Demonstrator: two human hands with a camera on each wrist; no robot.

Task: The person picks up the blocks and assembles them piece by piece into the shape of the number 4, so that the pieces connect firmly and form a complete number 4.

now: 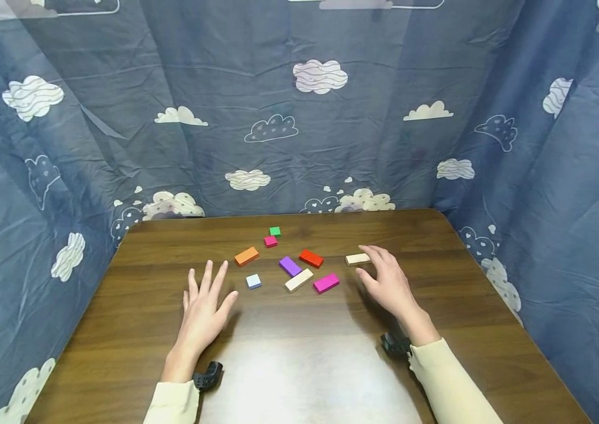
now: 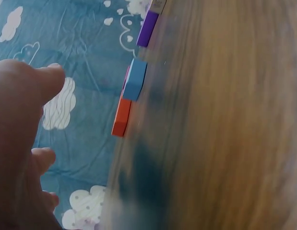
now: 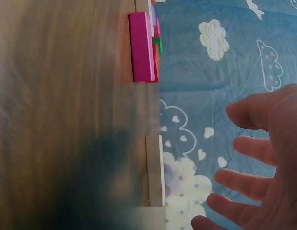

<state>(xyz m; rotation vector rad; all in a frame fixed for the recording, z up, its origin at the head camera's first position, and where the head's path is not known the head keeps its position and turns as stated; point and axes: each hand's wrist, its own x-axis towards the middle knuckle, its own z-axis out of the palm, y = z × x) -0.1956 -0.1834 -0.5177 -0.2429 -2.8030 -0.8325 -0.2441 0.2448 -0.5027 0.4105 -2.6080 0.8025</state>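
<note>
My left hand [image 1: 202, 318] hovers over the left part of the table with its fingers spread and holds nothing. The light blue block [image 1: 254, 281] and the orange block [image 1: 247, 256] lie nearest to it; both also show in the left wrist view. On the right, my right hand [image 1: 388, 284] hangs beside a pale wooden block [image 1: 357, 259], its fingertips overlapping that block's right end in the head view. The right wrist view shows these fingers apart and loosely bent, with the pale block [image 3: 155, 172] lying on the table and nothing gripped.
Between the hands lie a purple block [image 1: 290, 266], a second pale block [image 1: 299, 280], a red block [image 1: 311, 258] and a magenta block [image 1: 326, 283]. Farther back are small green [image 1: 275, 232] and pink [image 1: 270, 241] blocks. A cloud-patterned curtain [image 1: 272, 156] hangs behind the wooden table [image 1: 278, 353].
</note>
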